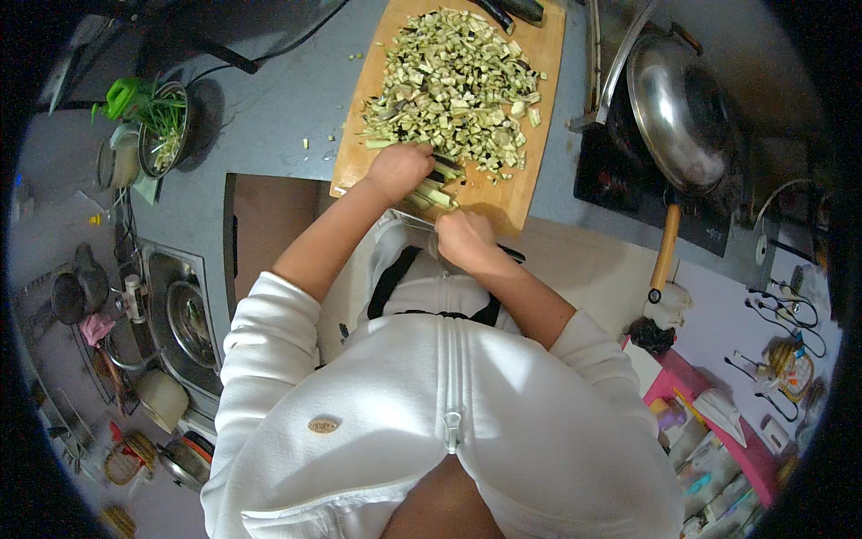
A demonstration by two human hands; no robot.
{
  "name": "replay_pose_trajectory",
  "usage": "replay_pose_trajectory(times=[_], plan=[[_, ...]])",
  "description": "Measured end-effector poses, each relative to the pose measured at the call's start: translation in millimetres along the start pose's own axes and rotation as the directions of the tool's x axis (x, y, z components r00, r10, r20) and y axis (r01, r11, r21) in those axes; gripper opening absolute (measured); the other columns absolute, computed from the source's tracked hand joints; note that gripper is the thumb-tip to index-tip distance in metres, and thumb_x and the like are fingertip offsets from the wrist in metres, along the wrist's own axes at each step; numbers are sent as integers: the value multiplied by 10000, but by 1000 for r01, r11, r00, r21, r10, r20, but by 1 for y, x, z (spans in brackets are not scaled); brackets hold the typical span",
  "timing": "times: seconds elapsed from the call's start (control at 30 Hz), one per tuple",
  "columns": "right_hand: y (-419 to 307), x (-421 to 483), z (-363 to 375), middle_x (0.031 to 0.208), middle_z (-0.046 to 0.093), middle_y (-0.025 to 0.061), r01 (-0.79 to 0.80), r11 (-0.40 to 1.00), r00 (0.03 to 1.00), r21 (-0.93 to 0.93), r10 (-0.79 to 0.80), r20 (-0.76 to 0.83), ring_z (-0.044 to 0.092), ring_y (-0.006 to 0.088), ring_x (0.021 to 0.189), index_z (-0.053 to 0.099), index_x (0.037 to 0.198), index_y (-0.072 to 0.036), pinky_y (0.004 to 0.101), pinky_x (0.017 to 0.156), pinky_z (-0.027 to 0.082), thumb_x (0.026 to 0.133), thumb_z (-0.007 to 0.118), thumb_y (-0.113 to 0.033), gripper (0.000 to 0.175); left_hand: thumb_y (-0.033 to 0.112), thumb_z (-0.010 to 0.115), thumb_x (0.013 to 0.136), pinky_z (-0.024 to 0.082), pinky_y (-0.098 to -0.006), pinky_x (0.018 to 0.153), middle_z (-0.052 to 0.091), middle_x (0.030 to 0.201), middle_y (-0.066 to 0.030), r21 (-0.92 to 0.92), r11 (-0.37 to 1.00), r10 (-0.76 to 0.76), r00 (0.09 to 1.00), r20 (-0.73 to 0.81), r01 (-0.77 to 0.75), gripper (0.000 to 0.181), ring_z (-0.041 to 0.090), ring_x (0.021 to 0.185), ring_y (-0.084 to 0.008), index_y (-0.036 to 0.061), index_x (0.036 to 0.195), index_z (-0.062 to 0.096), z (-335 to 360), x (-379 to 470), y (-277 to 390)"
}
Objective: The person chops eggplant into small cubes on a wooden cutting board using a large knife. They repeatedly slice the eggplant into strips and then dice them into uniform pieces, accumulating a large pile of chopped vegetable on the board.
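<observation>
A large heap of diced eggplant (458,87) covers much of the wooden cutting board (515,195). My left hand (404,170) rests on eggplant strips (434,194) near the board's front edge, fingers curled over them. My right hand (465,237) is closed around a knife, just in front of the board; the knife's blade (416,221) points to the left and its dark handle end (512,253) shows beyond the hand. Uncut dark eggplant pieces (522,10) lie at the board's far end.
On the right, a lidded wok (680,114) with a wooden handle (665,252) stands on a black cooktop (599,168). A bowl of green onions (163,135) sits on the left of the grey counter (269,114). A metal sink (209,296) lies at the lower left.
</observation>
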State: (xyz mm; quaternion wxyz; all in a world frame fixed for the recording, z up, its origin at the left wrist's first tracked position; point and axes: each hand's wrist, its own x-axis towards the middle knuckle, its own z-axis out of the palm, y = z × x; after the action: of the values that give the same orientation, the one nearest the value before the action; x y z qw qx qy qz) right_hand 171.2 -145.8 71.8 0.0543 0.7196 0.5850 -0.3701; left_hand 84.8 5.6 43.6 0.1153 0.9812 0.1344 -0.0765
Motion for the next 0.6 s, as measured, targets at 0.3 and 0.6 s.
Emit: replay_pose_trajectory(times=[0.3,0.6], plan=[[1,1,2,789,638,213,25,1000,997,-3,-25,-75,636,358,744,663,780,-18,443,661,509,711,545,-95,157,121,646,655,479,-390,694,564,817,-105,-277,961,-132,911,-390,21,197,569,799,-296,50,823,571,-19,-22,-8],[15,12,-18,762,628,202,-13,999,996,47,17,-82,617,360,745,630,824,-18,449,663,481,819,558,-241,235,144,653,790,466,-254,568,603,760,-56,-992,47,-966,258,-14,120,185,559,636,-111,-5,863,572,-12,-110,-18]])
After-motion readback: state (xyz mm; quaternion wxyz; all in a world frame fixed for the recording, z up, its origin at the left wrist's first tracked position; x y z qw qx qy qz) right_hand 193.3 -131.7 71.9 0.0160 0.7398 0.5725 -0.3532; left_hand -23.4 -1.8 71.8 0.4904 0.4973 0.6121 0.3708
